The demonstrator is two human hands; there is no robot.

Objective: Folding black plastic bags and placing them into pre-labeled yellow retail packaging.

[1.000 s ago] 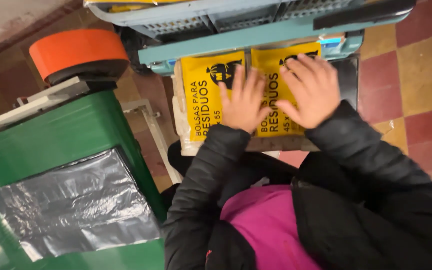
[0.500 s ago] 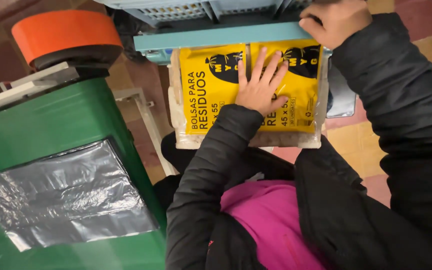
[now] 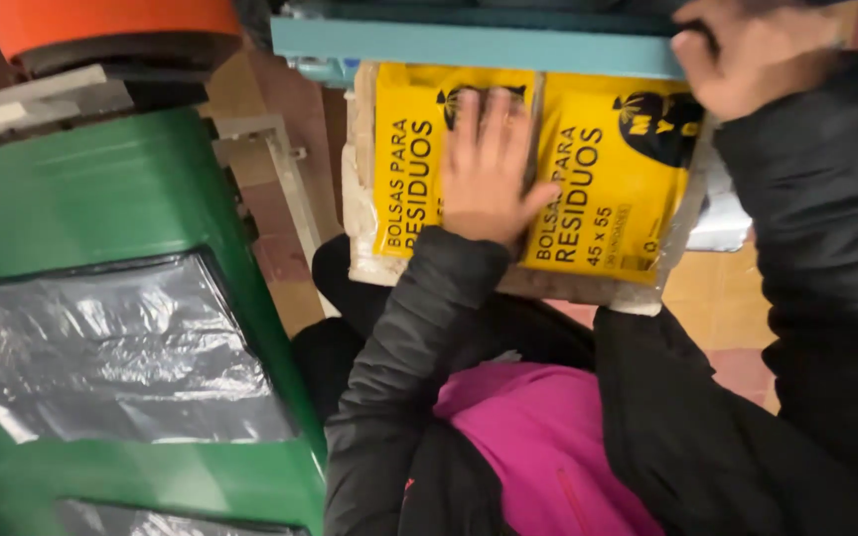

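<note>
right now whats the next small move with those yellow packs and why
Probably slide the yellow packs out toward the body: the left hand lies flat on them, and the right hand grips the teal cart edge above, seemingly bracing it.

Two bag packs [image 3: 508, 169] are bright yellow with black lettering and a black emblem. The bin [image 3: 101, 218] beside them is green with a grey plastic liner [image 3: 111, 347] and an orange lid [image 3: 101, 25]. The jacket sleeves [image 3: 399, 377] are black over a magenta top [image 3: 538, 447], and the cart rail [image 3: 479, 45] is teal.

Black puffy jacket sleeves [image 3: 409, 347], magenta top [image 3: 548, 447] underneath.
</note>
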